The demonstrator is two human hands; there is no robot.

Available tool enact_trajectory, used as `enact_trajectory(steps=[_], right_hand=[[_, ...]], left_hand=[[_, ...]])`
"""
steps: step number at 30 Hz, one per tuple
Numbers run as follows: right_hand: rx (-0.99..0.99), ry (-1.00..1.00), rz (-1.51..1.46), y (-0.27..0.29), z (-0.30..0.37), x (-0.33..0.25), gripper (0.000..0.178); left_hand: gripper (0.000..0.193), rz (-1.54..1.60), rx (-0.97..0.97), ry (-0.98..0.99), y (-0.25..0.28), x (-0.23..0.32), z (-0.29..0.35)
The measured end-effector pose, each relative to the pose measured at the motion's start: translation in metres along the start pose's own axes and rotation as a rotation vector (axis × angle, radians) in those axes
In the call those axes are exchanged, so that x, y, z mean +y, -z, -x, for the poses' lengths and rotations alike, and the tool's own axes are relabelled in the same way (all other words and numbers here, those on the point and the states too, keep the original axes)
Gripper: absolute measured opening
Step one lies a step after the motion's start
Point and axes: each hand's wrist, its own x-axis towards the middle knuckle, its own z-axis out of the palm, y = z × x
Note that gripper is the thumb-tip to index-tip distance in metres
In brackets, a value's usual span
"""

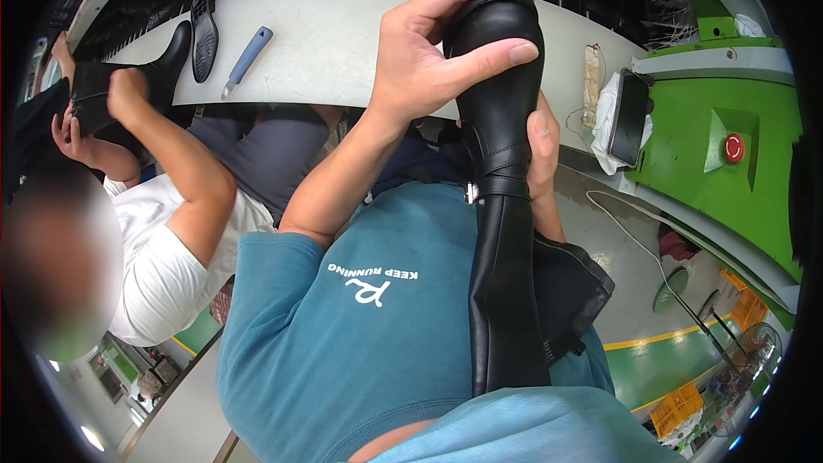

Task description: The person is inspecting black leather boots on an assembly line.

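A tall black boot with a buckled ankle strap lies lengthwise in front of my chest, its toe end toward the table and its shaft toward me. My left hand is closed around the toe end, with the thumb pressed across it. Lower down, my right hand grips the boot's right side near the ankle. The thumb shows there, while most of the other fingers are hidden behind the boot. Beside the shaft hangs a black leather piece; whether it belongs to this boot I cannot tell.
On the white table lie a black shoe sole and a blue-handled tool. To the left, a co-worker in a white shirt holds another black boot. At right, a phone rests near a green machine with a red button.
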Motion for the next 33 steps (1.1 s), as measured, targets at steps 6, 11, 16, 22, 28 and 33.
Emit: enact_trajectory(steps=[6, 11, 16, 22, 28, 33], right_hand=[[-0.003, -0.005, -0.006, 0.000, -0.002, 0.000, 0.090], [0.006, 0.012, -0.015, 0.000, -0.002, 0.001, 0.090], [0.005, -0.013, -0.013, 0.000, -0.001, 0.002, 0.092], [0.004, -0.013, -0.027, -0.001, -0.001, 0.004, 0.094], [-0.004, -0.025, -0.031, -0.002, 0.001, 0.002, 0.095], [-0.032, -0.009, -0.024, 0.002, 0.003, 0.004, 0.095]], left_hand=[[0.052, -0.014, -0.002, -0.006, 0.000, -0.001, 0.000], [0.050, -0.009, 0.001, 0.047, 0.000, 0.001, 0.002], [0.050, -0.015, 0.011, 0.056, 0.000, 0.004, 0.003], [0.056, -0.009, 0.019, 0.055, 0.000, 0.005, 0.006], [0.057, 0.004, 0.009, 0.084, 0.003, 0.007, 0.008], [0.054, 0.051, 0.046, 0.113, -0.001, 0.009, 0.009]])
